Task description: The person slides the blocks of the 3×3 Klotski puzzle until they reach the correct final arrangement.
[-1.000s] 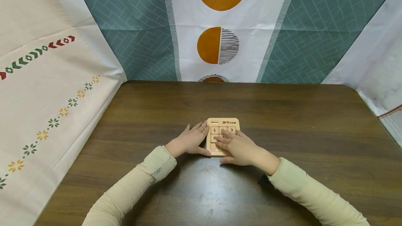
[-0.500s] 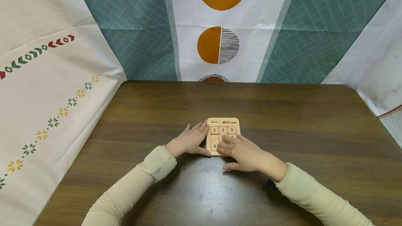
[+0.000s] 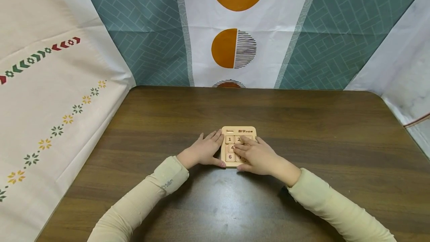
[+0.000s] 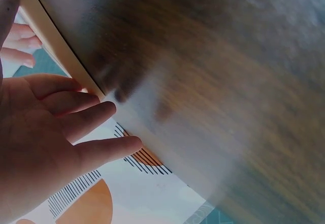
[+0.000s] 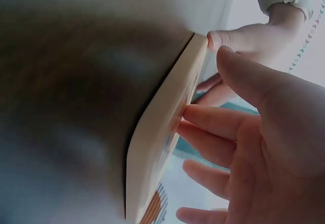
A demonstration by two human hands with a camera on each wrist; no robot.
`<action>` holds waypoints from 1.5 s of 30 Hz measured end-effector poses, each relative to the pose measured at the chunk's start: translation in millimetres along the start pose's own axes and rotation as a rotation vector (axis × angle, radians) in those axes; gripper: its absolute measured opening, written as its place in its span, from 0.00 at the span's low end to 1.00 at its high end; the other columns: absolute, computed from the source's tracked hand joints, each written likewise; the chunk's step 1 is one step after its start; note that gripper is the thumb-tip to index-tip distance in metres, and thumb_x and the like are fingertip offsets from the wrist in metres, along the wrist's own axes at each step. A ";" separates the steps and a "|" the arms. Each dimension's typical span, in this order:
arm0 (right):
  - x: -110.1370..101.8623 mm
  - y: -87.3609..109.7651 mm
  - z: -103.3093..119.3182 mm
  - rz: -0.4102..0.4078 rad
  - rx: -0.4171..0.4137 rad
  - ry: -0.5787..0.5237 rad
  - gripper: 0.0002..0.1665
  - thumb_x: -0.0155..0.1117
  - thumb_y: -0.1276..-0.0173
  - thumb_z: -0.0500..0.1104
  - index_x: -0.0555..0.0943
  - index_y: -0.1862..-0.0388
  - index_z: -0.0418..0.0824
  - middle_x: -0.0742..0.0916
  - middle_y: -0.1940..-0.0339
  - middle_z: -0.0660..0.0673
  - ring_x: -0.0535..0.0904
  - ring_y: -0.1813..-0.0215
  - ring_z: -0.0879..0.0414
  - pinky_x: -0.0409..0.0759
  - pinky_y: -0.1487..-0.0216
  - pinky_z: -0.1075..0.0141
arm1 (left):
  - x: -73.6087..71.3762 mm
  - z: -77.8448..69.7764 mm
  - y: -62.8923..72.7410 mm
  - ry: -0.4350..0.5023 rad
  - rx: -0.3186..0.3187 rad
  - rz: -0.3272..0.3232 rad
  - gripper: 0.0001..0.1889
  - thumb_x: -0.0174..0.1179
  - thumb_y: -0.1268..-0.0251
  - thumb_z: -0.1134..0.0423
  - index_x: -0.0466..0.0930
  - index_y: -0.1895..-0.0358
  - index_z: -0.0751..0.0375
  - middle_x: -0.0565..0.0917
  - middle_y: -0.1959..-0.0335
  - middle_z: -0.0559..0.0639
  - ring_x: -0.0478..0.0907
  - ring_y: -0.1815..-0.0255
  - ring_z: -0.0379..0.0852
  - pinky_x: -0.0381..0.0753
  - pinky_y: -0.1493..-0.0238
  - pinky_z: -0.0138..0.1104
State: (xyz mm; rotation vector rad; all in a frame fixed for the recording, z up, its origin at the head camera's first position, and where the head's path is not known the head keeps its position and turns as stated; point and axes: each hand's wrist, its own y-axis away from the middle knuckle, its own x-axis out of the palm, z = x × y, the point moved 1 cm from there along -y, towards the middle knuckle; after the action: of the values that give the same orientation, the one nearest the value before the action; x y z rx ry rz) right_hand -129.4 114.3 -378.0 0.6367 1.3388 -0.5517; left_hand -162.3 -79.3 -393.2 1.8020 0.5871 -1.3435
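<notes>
A pale wooden number slide puzzle (image 3: 234, 130) lies flat on the brown table. My left hand (image 3: 203, 150) rests along its left edge, fingers straight, the thumb at the lower left corner. Over the right part of the board is my right hand (image 3: 260, 158), its spread fingertips on the number tiles. Tile 1 (image 3: 229, 139) shows in the top row, tile 6 (image 3: 230, 157) in the bottom left. Tile 4 (image 3: 231, 148) sits in the middle row, a little right of the left column. The other tiles are partly or wholly covered. In the right wrist view, two fingertips touch the board's face (image 5: 157, 127).
The dark wood table (image 3: 168, 122) extends around the puzzle. Behind it hangs a teal and white patterned cloth (image 3: 151, 47). A cream cloth (image 3: 50, 96) with flower motifs drapes at the left, and a whitish cloth (image 3: 403, 62) at the right.
Tile 6 has slid from the middle row down to the bottom left, and tile 4 has shifted left. The right hand dipped toward me, then moved back up. The left hand stays put.
</notes>
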 end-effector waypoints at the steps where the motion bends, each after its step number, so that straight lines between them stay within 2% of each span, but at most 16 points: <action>1: 0.0 -1.4 1.6 0.006 0.001 -0.005 0.37 0.58 0.40 0.61 0.72 0.39 0.40 0.73 0.37 0.46 0.58 0.32 0.45 0.57 0.41 0.39 | 0.0 -0.2 0.1 0.001 0.000 0.000 0.54 0.57 0.52 0.33 0.48 0.30 0.68 0.47 0.28 0.60 0.46 0.29 0.55 0.52 0.39 0.58; 5: 0.8 -3.4 4.1 0.028 -0.003 -0.022 0.37 0.56 0.39 0.62 0.71 0.37 0.40 0.72 0.36 0.46 0.57 0.31 0.45 0.56 0.40 0.40 | 0.2 -0.8 0.4 0.004 0.001 -0.001 0.54 0.57 0.52 0.33 0.48 0.30 0.68 0.47 0.29 0.60 0.46 0.29 0.55 0.52 0.39 0.58; 8: -1.0 1.8 1.3 0.014 0.006 -0.014 0.37 0.56 0.39 0.61 0.71 0.37 0.40 0.71 0.35 0.45 0.56 0.31 0.45 0.56 0.40 0.40 | 0.1 -1.1 0.8 0.002 -0.001 -0.002 0.54 0.57 0.52 0.33 0.49 0.30 0.68 0.47 0.29 0.60 0.46 0.29 0.55 0.52 0.39 0.58; 13: -6.9 19.2 -8.4 -0.068 0.062 0.065 0.32 0.60 0.41 0.59 0.78 0.45 0.39 0.78 0.42 0.44 0.61 0.33 0.43 0.59 0.42 0.40 | -0.1 -1.3 1.3 0.001 -0.002 -0.005 0.54 0.57 0.52 0.33 0.48 0.30 0.68 0.47 0.28 0.60 0.46 0.29 0.55 0.51 0.39 0.58; 17: -6.5 26.3 -12.5 -0.056 0.082 0.085 0.31 0.60 0.41 0.59 0.79 0.48 0.39 0.79 0.44 0.44 0.62 0.34 0.42 0.60 0.43 0.40 | -0.3 -1.7 1.5 0.000 -0.003 -0.006 0.55 0.57 0.52 0.32 0.47 0.30 0.68 0.47 0.28 0.60 0.46 0.29 0.55 0.51 0.39 0.58; 26: -0.7 13.9 -3.6 -0.011 0.076 0.045 0.34 0.58 0.40 0.60 0.76 0.43 0.39 0.76 0.40 0.44 0.59 0.32 0.43 0.58 0.41 0.40 | 0.0 -1.5 0.9 0.002 -0.010 0.001 0.54 0.57 0.53 0.33 0.48 0.30 0.68 0.47 0.28 0.60 0.46 0.29 0.55 0.51 0.38 0.57; 32: 1.0 11.1 -0.4 -0.012 0.065 0.031 0.35 0.57 0.39 0.61 0.75 0.42 0.38 0.75 0.39 0.44 0.59 0.32 0.44 0.58 0.41 0.41 | -0.6 -2.2 1.5 0.000 -0.006 -0.006 0.54 0.58 0.52 0.34 0.49 0.30 0.69 0.48 0.29 0.61 0.47 0.30 0.55 0.52 0.39 0.58; 41: -5.0 38.7 -4.0 -0.070 0.051 0.042 0.28 0.61 0.41 0.58 0.81 0.50 0.40 0.81 0.46 0.45 0.64 0.36 0.42 0.61 0.44 0.40 | -1.0 -1.9 2.1 -0.002 -0.004 -0.010 0.54 0.58 0.52 0.33 0.48 0.30 0.68 0.47 0.29 0.61 0.47 0.30 0.55 0.52 0.39 0.58; 45: -1.2 38.8 -7.3 -0.066 0.058 0.043 0.30 0.61 0.42 0.59 0.80 0.48 0.40 0.80 0.45 0.46 0.64 0.36 0.43 0.62 0.44 0.39 | -0.5 -1.5 1.2 -0.007 -0.004 -0.008 0.54 0.58 0.52 0.33 0.48 0.30 0.68 0.47 0.29 0.60 0.47 0.29 0.55 0.52 0.39 0.58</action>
State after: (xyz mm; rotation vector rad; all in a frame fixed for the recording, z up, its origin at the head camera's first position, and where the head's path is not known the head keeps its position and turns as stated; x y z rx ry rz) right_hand -107.8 147.1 -373.6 0.6566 1.3924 -0.6355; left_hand -160.7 -78.7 -392.1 1.7929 0.5936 -1.3519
